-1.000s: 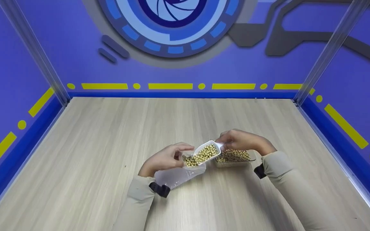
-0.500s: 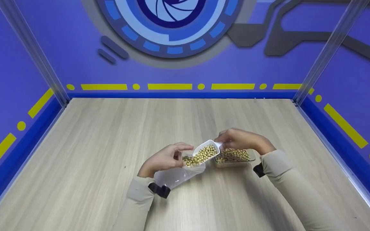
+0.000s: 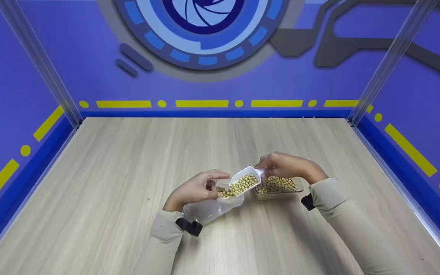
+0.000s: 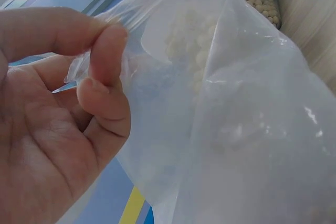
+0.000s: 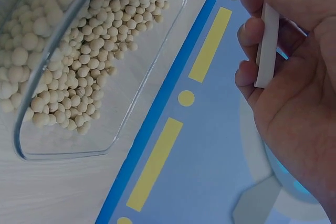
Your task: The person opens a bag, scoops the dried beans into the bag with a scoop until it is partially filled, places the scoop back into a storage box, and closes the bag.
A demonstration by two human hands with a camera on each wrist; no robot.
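My left hand (image 3: pixel 196 188) pinches the rim of a translucent plastic bag (image 4: pixel 252 108) between thumb and fingers. My right hand (image 3: pixel 287 167) grips the handle (image 5: pixel 268 51) of a white scoop (image 3: pixel 246 175), its fingers curled round it. The scoop is tilted down to the left, with its lip inside the bag's mouth. Round pale soybeans (image 3: pixel 243 186) lie in the scoop and reach to the bag's opening. Through the plastic in the left wrist view, the scoop and beans show only faintly.
A clear rectangular container (image 5: pixel 113 150) of soybeans stands on the wooden table (image 3: pixel 136 160), just right of the bag and below my right hand. Blue panels (image 3: pixel 220 89) with yellow marks enclose the table at the back and both sides.
Some soybeans have slid down the scoop toward the bag, leaving more of its white inner surface bare. Both hands stay nearly in place.
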